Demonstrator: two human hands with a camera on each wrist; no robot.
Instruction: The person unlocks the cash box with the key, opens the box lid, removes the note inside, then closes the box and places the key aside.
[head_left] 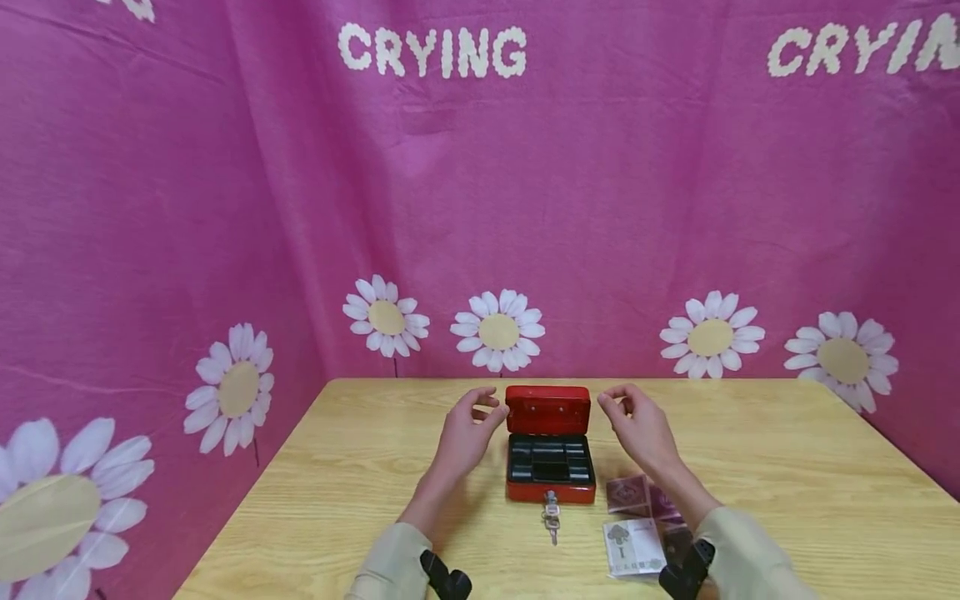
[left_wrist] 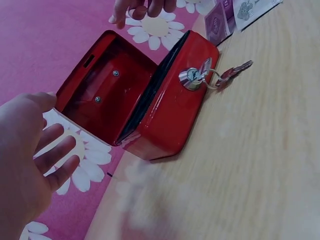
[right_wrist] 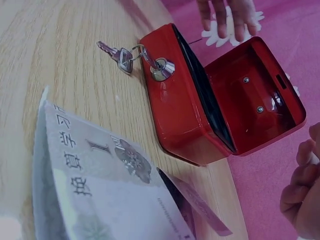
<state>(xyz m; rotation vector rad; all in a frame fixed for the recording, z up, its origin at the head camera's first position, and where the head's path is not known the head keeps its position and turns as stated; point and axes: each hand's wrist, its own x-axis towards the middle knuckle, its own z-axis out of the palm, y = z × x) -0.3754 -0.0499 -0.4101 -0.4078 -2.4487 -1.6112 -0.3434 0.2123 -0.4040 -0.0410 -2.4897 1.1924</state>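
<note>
A small red cash box (head_left: 525,492) stands on the table with its lid (head_left: 548,410) raised. Inside lies a black compartment tray (head_left: 525,450). From the lock on the front wall hangs a ring of keys (head_left: 552,523), one key sitting in the lock. My left hand (head_left: 467,435) is at the lid's left edge, fingers loosely spread; the left wrist view shows its thumb (left_wrist: 45,101) at the lid's corner, and whether it touches I cannot tell. To the right of the lid, my right hand (head_left: 643,432) is held in the air with bent, relaxed fingers, gripping nothing.
Right of the box lie a folded white practice banknote (head_left: 634,547) and several purple and dark paper pieces (head_left: 628,495), partly hidden under the right forearm. The wooden table (head_left: 360,467) reaches back to a pink cloth (head_left: 600,208) with daisies. Each wrist carries a black camera.
</note>
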